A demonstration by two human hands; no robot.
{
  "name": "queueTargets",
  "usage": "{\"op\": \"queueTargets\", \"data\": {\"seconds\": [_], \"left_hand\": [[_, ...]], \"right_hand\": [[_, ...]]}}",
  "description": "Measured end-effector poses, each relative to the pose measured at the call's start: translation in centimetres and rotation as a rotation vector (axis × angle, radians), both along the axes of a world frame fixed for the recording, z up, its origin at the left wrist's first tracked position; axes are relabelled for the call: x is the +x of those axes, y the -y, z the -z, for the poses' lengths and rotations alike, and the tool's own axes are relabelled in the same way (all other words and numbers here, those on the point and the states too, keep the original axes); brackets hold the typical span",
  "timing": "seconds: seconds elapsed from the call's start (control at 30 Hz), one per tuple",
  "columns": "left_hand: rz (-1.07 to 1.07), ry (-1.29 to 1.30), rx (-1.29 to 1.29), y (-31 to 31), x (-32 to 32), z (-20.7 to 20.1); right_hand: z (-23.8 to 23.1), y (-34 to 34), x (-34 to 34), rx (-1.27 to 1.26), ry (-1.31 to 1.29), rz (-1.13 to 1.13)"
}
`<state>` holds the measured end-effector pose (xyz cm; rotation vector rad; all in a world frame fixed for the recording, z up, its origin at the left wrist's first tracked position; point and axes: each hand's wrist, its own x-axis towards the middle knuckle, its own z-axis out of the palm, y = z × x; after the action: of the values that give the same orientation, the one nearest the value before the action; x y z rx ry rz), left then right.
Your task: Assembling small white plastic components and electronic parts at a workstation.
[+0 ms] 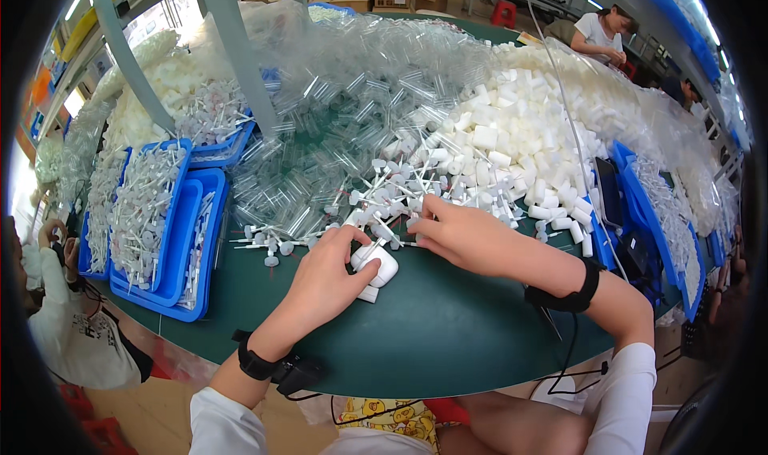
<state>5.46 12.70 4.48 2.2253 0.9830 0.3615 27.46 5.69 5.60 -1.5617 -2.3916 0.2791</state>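
White, likely plastic: I judge the cap [386,269] light, stiff and slick, best taken by its sides; it sits near the stems [382,213], gripped in the left hand [326,277], half curled, while the right hand [462,233] is nearly pinched over them, its hold unclear

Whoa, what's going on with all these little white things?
A person's left hand holds a rounded white piece over a green table. Their right hand is at the near edge of a pile of stemmed parts; whether its fingers hold one is hard to tell. Farther back are heaps of clear tubes and white cylinders, and blue trays of parts sit off to the left.
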Motion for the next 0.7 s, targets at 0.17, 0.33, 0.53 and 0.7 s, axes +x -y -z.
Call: {"op": "queueTargets", "data": {"seconds": [0.17, 0.33, 0.53, 0.7], "left_hand": [[0.021, -0.032, 0.015, 0.6, -0.1, -0.1], [0.031, 0.014, 0.042, 0.4, -0.2, 0.7], [0.027, 0.076, 0.042, 0.3, -0.3, 1.1], [0.033, 0.052, -0.008, 0.2, 0.0, 1.2]], "right_hand": [[-1.3, 1.1, 1.2, -0.062, -0.093, 0.025], [-2.8, 1.5, 2.3, -0.323, -0.336, 0.121], [-3.3, 1.5, 5.8, -0.412, -0.771, 0.337], [-1.0, -0.2, 8.9, -0.106, -0.569, 0.799]]}}
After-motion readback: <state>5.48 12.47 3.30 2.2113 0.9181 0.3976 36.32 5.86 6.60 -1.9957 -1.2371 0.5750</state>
